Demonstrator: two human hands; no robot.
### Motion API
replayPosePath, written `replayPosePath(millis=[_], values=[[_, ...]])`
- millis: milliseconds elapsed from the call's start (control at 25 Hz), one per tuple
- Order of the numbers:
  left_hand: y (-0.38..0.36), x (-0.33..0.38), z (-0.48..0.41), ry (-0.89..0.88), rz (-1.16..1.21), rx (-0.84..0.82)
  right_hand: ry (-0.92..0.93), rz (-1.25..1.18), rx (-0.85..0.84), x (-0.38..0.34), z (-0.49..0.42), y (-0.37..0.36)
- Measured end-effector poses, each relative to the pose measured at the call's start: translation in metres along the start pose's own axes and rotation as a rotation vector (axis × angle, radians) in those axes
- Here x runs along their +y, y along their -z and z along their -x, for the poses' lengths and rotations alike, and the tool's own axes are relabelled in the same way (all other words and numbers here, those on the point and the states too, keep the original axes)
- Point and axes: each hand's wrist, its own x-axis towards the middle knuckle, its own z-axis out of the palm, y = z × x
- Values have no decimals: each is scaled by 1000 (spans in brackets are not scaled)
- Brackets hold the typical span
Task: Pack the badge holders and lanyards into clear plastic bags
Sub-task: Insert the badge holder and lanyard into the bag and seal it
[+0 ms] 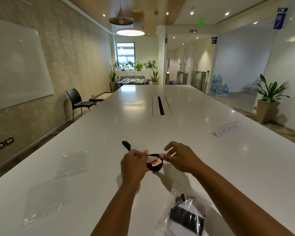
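Observation:
My left hand [134, 165] grips a badge holder [154, 162] with white and orange parts, a black lanyard [156, 166] wound around it. My right hand [178, 157] pinches the lanyard's top edge at the right side of the bundle. Both hover just above the white table [194, 150]. Behind my left hand lies another black lanyard end [126, 145] on a pale badge holder. Two flat clear plastic bags lie to the left, one [73, 163] farther and one [46, 201] nearer. A filled clear bag [186, 215] with a black lanyard and metal clip sits near my right forearm.
A folded "CHECK-IN" card [227, 130] stands on the table to the right. A cable slot [161, 105] runs down the table's middle. A black chair [77, 101] stands left of the table and a potted plant [267, 101] stands at the right.

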Motion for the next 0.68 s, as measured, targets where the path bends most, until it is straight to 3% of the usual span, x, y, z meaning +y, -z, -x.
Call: replayPosePath(millis=[80, 120, 240, 320, 400, 520, 600, 680], values=[[11, -13, -18, 86, 66, 175, 43, 121, 51, -8, -33, -16], [16, -19, -25, 124, 113, 221, 103, 267, -1, -7, -48, -20], [18, -28, -36, 145, 199, 255, 225, 600, -373, 0, -82, -27], [14, -27, -38, 109, 234, 266, 274, 755, -473, 6, -93, -36], [13, -27, -42, 113, 263, 296, 339, 859, -368, 10, -101, -42], [20, -31, -54, 213, 300, 336, 335, 757, -95, -3, -108, -18], [22, -36, -62, 270, 390, 316, 267, 508, 87, -27, -113, 20], [22, -30, -61, 303, 556, 197, 206, 106, 186, -57, -110, 60]])
